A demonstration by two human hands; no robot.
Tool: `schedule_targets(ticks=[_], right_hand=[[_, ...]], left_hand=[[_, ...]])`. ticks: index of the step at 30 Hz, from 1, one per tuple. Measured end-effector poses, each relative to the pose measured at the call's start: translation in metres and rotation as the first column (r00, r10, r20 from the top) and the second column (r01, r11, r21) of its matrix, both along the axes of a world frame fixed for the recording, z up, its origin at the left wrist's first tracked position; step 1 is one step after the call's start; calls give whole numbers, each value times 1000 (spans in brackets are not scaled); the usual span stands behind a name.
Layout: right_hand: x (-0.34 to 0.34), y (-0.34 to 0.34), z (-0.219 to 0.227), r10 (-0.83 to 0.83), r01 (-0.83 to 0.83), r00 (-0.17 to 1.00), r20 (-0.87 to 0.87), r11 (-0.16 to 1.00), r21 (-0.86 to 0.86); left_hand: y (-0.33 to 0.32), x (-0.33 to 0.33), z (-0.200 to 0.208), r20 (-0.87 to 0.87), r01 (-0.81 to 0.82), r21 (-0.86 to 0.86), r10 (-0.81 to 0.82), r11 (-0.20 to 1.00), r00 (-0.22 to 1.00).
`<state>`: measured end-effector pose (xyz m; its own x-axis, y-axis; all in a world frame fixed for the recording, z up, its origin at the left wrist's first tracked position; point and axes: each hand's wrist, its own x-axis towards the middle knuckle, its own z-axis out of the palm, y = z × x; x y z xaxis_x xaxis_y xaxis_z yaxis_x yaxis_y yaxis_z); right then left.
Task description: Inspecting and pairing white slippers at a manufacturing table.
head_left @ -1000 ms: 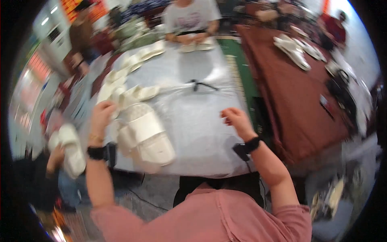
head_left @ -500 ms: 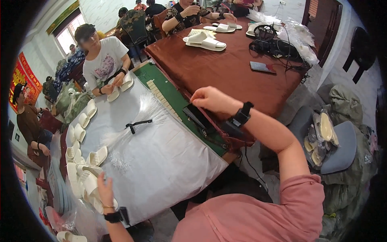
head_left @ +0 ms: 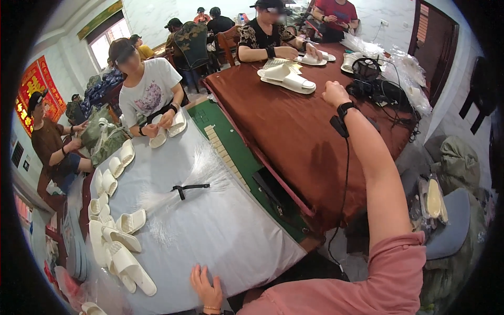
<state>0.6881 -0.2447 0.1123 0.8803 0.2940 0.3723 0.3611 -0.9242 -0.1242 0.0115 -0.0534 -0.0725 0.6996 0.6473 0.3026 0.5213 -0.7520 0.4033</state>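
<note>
lying spread on pale table: left hand; right hand curls near slippers, any hold hidden.

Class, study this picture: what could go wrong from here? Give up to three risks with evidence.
1. The cable hanging below the right wrist could snag at the edge of the brown table.
2. The right hand is close to the white slippers there and might knock them.
3. The overlapping slippers near the pale table's left side could slide if bumped.
</note>
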Motion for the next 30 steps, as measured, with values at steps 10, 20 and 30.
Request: schedule_targets(ticks=[10, 20, 30], right_hand=[[135, 54, -86, -80, 263, 948, -307, 740, 619], [249, 51, -137, 637, 259, 701, -321, 191, 947], [236, 71, -146, 421, 253, 810, -407, 375, 892]], left_hand=[[-3, 4, 5, -115, -57, -19, 54, 998, 992], [1, 9, 18, -166, -80, -59, 69, 995, 984], [2, 6, 23, -115, -73, -63, 66, 995, 991]])
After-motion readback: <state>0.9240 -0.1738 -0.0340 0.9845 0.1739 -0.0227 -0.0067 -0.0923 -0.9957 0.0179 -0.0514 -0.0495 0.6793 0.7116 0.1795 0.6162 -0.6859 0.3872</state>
